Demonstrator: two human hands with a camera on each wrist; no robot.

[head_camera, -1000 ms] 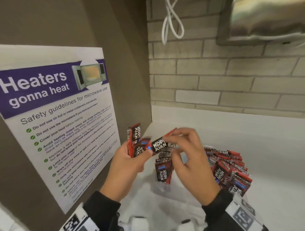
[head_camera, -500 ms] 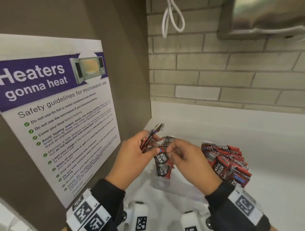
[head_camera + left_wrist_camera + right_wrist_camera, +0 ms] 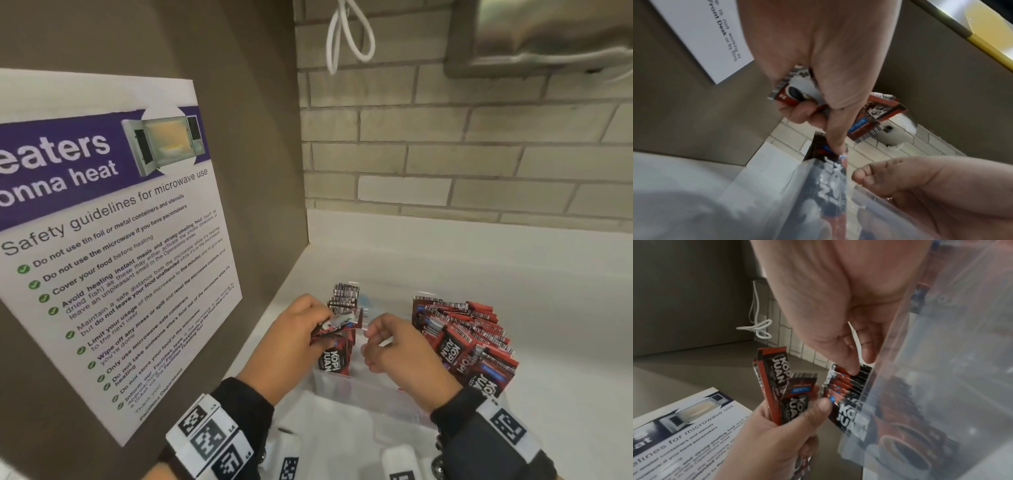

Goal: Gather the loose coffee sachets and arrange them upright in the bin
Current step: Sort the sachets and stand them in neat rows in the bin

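Red-and-black coffee sachets (image 3: 337,356) stand upright inside our clear plastic bin (image 3: 363,394); our left hand (image 3: 291,346) clutches several more sachets (image 3: 785,395), our right hand (image 3: 400,356) fingertips touching the row, holding nothing.

Your sachets (image 3: 471,346) were red and black with white lettering, a blue label and black-and-white striped ends. The bin (image 3: 368,394) was clear plastic. The poster (image 3: 113,240) was white with a purple band, white heading and green ticks. The wall (image 3: 462,154) was pale beige brick, the table (image 3: 565,325) white, your sleeves (image 3: 246,401) black, and your wristbands (image 3: 209,438) white with black square codes.
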